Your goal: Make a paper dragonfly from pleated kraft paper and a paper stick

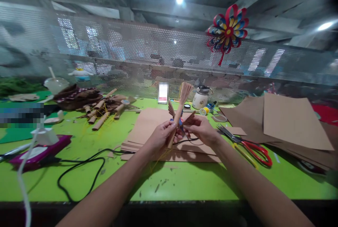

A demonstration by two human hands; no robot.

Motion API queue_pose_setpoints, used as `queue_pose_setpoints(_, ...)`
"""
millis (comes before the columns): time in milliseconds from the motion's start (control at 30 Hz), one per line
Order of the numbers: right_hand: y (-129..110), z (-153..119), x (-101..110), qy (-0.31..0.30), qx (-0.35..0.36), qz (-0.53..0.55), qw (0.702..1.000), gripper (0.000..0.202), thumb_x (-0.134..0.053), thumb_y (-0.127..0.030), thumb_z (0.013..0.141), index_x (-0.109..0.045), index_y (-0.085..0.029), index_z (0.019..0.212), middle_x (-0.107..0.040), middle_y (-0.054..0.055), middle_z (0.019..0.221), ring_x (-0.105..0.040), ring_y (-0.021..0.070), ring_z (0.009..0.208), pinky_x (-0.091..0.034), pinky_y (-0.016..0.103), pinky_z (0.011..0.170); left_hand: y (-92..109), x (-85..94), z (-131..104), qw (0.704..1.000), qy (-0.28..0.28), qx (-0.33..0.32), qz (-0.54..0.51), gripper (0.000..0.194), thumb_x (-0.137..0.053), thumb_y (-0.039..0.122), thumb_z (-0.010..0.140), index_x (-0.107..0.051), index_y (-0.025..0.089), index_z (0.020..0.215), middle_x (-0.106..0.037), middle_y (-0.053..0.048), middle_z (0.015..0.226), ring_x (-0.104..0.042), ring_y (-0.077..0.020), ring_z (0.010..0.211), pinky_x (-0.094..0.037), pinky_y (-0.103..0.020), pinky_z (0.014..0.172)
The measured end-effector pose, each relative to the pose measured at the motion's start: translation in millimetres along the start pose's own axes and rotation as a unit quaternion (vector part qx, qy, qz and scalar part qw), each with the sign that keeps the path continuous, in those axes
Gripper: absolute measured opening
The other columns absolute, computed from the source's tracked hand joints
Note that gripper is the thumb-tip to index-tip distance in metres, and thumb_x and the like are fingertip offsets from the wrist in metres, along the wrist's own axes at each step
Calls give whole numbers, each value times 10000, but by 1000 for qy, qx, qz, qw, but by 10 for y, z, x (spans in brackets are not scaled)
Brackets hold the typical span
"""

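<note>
Between my hands is a brown paper figure (pixel 179 111) with a rolled tube body, a pleated fan at its top and a smaller pleated piece on each side. Blue material shows around its middle. My left hand (pixel 162 135) grips the tube with thumb and fingers. On the other side, my right hand (pixel 202 129) pinches the pleated piece (pixel 190 118) at the right. Some fingertips are hidden behind the figure. Thin yellow thread (pixel 160 158) hangs below it. Underneath lies a stack of brown paper sheets (pixel 145 125) on the green table (pixel 169 184).
Red-handled scissors (pixel 256 151) lie at the right, beside large brown sheets (pixel 293 121). Several rolled paper pieces (pixel 101 119) are heaped at the left. A purple power strip (pixel 39 153) and black cable (pixel 79 162) lie front left. A white jar (pixel 200 96) stands at the back.
</note>
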State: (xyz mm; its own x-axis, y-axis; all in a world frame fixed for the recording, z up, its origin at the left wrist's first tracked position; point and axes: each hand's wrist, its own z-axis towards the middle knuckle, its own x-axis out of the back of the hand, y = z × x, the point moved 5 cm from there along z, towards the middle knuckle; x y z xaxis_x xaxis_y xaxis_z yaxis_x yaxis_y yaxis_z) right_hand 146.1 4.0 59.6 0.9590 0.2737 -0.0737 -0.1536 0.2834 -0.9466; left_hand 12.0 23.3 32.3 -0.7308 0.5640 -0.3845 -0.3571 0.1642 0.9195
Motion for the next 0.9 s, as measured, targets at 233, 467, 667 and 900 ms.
queue_pose_setpoints(233,145,-22,48,27,-25,32,999,210,-731,-241,680,-629,-142,835,-598,-5,645,-514,90,517,-394,217,468,-43,10,-2,998,27,36,-38,186,-651,267,775,-611,105,856,-656,-99,757,-603,-118,669,-449,-171,530)
queue_pose_setpoints(467,164,-8,11,28,-28,41,998,206,-717,-253,693,-620,-149,841,-645,23,704,-558,107,585,-417,228,528,-42,-1,-8,998,27,35,-42,203,-690,273,736,-627,112,842,-643,-63,737,-569,-95,630,-419,-167,504)
queue_pose_setpoints(667,143,-44,26,24,-31,52,998,236,-733,-255,680,-608,-148,848,-628,14,702,-549,107,568,-425,240,520,-54,1,-15,997,34,37,-51,195,-688,262,735,-621,110,838,-634,-58,726,-566,-92,631,-409,-160,502)
queue_pose_setpoints(900,125,-86,-27,-7,-55,86,995,234,-748,-249,655,-614,-150,819,-638,21,721,-561,109,582,-434,245,548,-50,-29,-23,998,24,31,-46,176,-696,198,720,-638,99,854,-628,-42,697,-544,-66,577,-401,-146,485)
